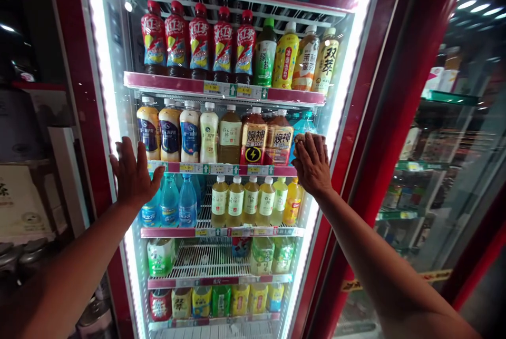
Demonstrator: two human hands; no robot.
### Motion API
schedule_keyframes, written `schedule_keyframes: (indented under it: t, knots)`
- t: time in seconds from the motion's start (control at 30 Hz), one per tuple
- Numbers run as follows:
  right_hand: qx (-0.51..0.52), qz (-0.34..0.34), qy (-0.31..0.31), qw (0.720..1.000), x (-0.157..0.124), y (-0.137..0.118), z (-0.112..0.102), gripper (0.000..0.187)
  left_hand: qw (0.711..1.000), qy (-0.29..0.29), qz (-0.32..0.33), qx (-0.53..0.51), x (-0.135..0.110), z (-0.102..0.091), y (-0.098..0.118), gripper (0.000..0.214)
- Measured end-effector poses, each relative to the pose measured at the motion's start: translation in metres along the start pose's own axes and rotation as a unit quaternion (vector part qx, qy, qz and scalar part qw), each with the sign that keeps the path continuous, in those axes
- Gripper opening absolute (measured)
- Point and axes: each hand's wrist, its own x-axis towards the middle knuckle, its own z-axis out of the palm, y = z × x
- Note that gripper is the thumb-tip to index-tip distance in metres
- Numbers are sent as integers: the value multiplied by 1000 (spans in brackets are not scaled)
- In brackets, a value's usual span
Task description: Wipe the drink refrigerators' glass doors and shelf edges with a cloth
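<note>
My left hand [135, 176] is raised at the left side of a lit drinks fridge [225, 84], its fingers spread and nothing in it. It is nearest to the white-capped bottles [148, 131] on the left of a middle shelf. On the right side, my right hand [314, 164] lies with its fingers over a small tan cloth [299, 138], mostly hidden beneath them. That hand appears to press the cloth to the glass door, in front of a blue bottle [307, 122]. Whether the left palm touches the glass, I cannot tell.
Red-capped tea bottles [200, 41] line an upper shelf. Lower down stand blue bottles [169, 202], pale green tea bottles [234, 203] and larger bottles [221, 301]. Another glass-fronted case [419, 170] is at the right; boxes [27, 196] and jars stand at the left.
</note>
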Motion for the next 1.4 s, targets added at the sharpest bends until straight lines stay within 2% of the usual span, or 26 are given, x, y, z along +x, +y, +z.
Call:
schedule_keyframes:
  t: [0.1, 0.23, 0.3, 0.43, 0.6, 0.77, 0.87, 1.0, 1.17, 1.33, 1.4]
  knots:
    - [-15, -5, -6, 1000, -3, 11, -3, 77, 1000, 7, 3, -2, 1, 2, 0, 89]
    - [-26, 42, 42, 998, 3, 19, 2, 74, 1000, 9, -4, 0, 0, 3, 2, 92]
    - [-15, 35, 50, 998, 5, 20, 3, 74, 1000, 6, -11, 9, 0, 2, 2, 91]
    - [-5, -10, 26, 1000, 7, 28, -2, 74, 1000, -5, -21, 20, 0, 1, 4, 90]
    - [5, 45, 33, 998, 15, 36, -2, 67, 1000, -3, -23, 9, 0, 0, 6, 92]
    - [13, 13, -15, 1000, 15, 41, -7, 64, 1000, -4, -21, 17, -1, 1, 6, 90]
    - [3, 35, -7, 999, 22, 46, -8, 61, 1000, -3, -15, 23, -2, 1, 4, 88]
    - [13, 60, 31, 998, 34, 43, -3, 62, 1000, -2, 0, 29, -2, 0, 5, 93]
    - [20, 34, -10, 999, 33, 40, -6, 62, 999, -9, -10, 35, -1, 1, 5, 93]
    - [11, 64, 38, 997, 45, 36, -2, 61, 999, -10, -7, 47, -2, 1, 5, 93]
    - [18, 60, 39, 997, 48, 30, 0, 62, 999, -10, -11, 51, -2, 0, 6, 95]
